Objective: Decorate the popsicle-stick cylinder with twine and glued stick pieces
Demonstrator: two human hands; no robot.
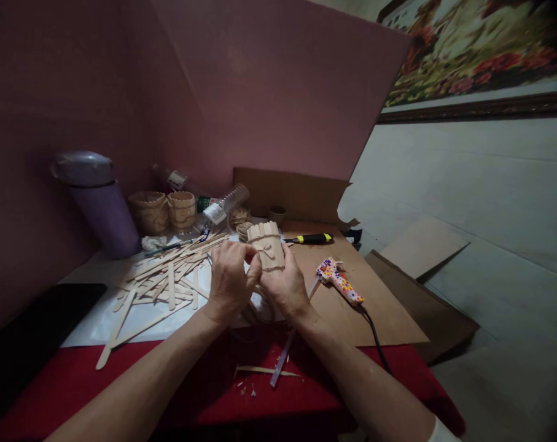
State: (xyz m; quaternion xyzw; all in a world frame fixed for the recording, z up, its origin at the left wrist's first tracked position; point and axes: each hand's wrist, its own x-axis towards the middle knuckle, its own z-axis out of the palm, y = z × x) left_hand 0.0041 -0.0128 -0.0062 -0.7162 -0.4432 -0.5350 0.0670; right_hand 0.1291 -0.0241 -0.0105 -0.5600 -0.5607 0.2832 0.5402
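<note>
A small cup built of upright popsicle sticks point(268, 244) is held above the table between both hands. My right hand point(289, 288) wraps around its lower right side. My left hand point(229, 279) is closed in a pinch against the cup's left side, on a strand of jute twine point(262, 268) that runs around the cup; loose twine hangs below the hands. A heap of loose popsicle sticks point(167, 276) lies on white paper just left of my left hand.
A patterned glue gun point(340, 280) with a black cord rests on brown cardboard point(389, 319) to the right. A yellow-and-black cutter point(312, 238), two finished stick cups point(165, 210), plastic bottles point(223, 205), twine rolls point(241, 222) and a purple flask point(101, 205) stand behind. A glue stick point(282, 359) lies on red cloth.
</note>
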